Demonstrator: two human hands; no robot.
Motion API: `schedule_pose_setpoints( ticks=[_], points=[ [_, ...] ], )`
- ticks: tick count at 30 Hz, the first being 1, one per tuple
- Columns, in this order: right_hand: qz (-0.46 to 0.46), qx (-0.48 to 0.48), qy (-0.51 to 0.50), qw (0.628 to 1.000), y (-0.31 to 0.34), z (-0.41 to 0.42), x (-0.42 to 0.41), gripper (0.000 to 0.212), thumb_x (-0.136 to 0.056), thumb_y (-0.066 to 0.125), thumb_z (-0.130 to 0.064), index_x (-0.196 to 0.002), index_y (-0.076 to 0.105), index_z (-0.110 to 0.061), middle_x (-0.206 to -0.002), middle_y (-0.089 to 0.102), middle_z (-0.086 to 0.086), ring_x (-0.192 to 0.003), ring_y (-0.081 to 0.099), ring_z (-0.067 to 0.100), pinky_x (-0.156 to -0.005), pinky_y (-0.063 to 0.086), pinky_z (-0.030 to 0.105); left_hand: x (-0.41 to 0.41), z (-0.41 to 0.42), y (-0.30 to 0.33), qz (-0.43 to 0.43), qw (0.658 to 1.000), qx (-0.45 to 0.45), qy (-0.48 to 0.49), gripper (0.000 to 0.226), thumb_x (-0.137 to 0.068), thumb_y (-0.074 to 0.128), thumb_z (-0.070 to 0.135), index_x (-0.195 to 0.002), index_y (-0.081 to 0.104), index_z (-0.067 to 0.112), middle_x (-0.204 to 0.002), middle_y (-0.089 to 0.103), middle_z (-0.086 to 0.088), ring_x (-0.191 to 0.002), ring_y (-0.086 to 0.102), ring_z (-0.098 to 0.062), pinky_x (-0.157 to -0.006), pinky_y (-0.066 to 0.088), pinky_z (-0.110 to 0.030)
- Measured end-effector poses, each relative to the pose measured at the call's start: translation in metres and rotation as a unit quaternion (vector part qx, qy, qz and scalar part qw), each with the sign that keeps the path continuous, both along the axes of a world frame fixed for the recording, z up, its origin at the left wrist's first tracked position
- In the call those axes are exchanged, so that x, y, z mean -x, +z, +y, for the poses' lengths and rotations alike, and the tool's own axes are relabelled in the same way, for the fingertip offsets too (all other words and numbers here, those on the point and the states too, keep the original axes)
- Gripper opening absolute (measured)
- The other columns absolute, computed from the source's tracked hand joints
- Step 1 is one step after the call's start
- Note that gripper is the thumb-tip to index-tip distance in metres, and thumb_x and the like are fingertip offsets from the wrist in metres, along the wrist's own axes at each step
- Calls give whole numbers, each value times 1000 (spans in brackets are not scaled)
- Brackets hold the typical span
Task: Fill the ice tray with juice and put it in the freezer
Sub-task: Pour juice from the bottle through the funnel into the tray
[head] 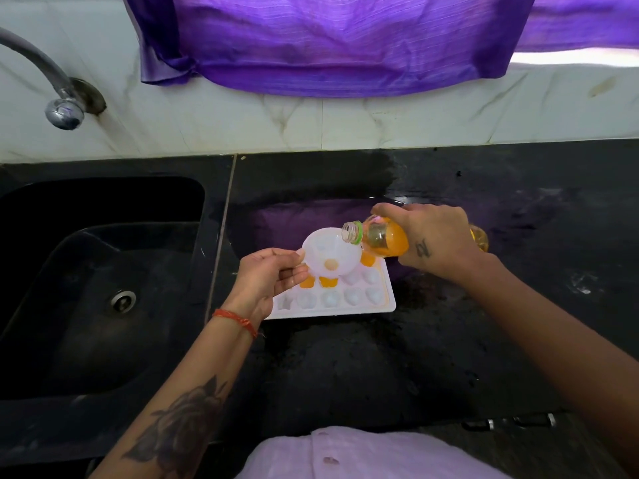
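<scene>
A white ice tray [345, 304] lies on the black counter, a few of its far cells filled with orange juice, the near row pale. My left hand [266, 274] pinches the rim of a white funnel [328, 252] held over the tray, a little orange showing at its neck. My right hand [428, 238] grips a clear bottle of orange juice [383, 242], tilted on its side with the open mouth at the funnel's edge.
A black sink [96, 292] with a drain sits to the left, a metal tap [52, 84] above it. White marble tiles [345, 126] and a purple curtain [328, 39] back the counter. The black counter [345, 368] stretches right and toward me.
</scene>
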State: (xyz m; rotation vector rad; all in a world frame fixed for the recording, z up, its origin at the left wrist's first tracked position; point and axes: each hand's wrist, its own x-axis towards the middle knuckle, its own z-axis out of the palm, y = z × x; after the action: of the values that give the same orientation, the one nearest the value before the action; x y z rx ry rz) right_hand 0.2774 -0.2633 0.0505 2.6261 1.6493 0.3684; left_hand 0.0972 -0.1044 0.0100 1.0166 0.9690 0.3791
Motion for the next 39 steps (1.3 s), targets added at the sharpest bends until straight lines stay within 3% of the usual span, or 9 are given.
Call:
schedule_pose_setpoints(
  ticks=[5,19,39],
  points=[
    [14,11,-13,1000,4,-9,-1,61,-75,66,-28,-128,38,-39,-97,65,-1,-86,62,29,-58,29,28,-6,-5,0,-5,1000,3,-8,3,-77,70,1,-76,67,0,-55,70,-6,-52,69,-14,-48,54,-18],
    [-66,36,-6,997,1,-23,-13,61,-77,68,-29,-129,37,-37,-93,65,0,-79,63,27,-53,28,26,-21,-17,-2,-8,1000,5,-24,2,-79,68,-1,-78,66,0,-53,69,-4,-50,68,-12,-49,54,-18],
    [-29,18,-20,999,-2,-21,-18,60,-75,70,-34,-126,38,-40,-94,66,-3,-83,64,26,-57,32,28,-21,-19,3,-3,1000,3,-19,3,-79,67,-1,-77,67,2,-57,71,-4,-52,69,-12,-48,54,-18]
  ],
)
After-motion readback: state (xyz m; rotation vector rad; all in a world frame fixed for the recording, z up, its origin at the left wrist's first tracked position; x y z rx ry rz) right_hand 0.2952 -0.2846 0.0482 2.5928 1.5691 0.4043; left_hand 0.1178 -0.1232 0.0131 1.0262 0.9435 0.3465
